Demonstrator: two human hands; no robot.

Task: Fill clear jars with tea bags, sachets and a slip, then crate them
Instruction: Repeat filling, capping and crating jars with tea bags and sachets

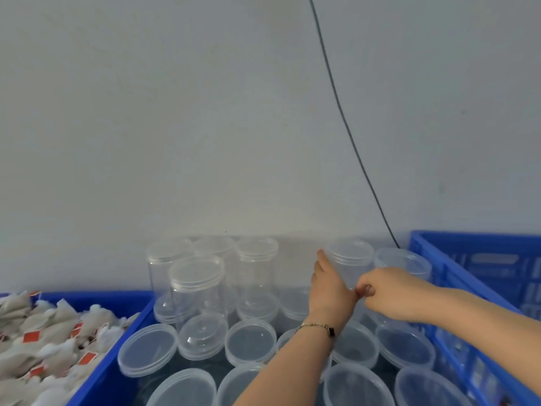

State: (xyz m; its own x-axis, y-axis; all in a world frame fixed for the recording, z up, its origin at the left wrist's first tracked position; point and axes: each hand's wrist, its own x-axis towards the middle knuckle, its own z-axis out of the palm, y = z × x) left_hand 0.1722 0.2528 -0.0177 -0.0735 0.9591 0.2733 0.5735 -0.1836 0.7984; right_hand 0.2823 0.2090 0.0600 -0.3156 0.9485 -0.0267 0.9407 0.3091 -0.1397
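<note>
My left hand grips a lidded clear jar from its left side and holds it above the other jars. My right hand is beside that jar at its lower right, fingers curled into a loose fist, with nothing visible in them. Several more lidded clear jars stand upright at the back of a blue crate, and others lie lower down with their lids facing up. White tea bags with red tags fill a blue crate at the left.
Another blue crate stands at the right against the wall, its inside mostly out of sight. A thin black cable runs down the grey wall to behind the jars. One more clear jar stands just behind my right hand.
</note>
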